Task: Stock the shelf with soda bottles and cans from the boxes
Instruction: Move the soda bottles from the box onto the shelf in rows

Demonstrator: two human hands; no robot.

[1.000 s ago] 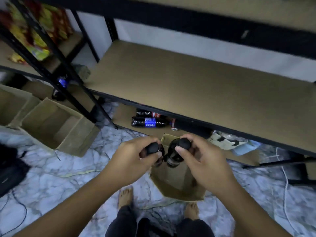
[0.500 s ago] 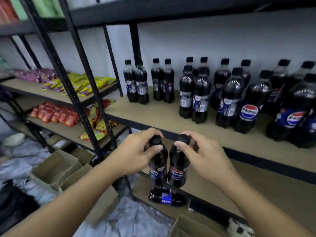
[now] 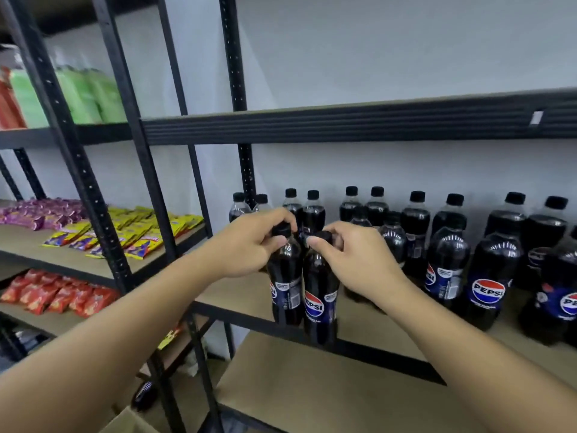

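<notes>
at the front edge of the shelf point(image 3: 243, 295), gripping one pepsi bottle point(image 3: 284, 295) by its cap in the left hand point(image 3: 249, 245), a second pepsi bottle point(image 3: 321, 304) likewise in the right hand point(image 3: 359, 260), touching side by side. lift clear of the lip, set upright beside the standing bottles point(image 3: 487, 276), then release.

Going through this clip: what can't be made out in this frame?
Head view throughout.
- Whether left bottle and right bottle, gripped by left hand and right hand, touch the shelf: their bases overlap its front rail.
- Green packs, top left: blurred, unreadable.
- Rightmost bottle: cut by the right edge.
- Cardboard box: cut by the bottom edge.
</notes>
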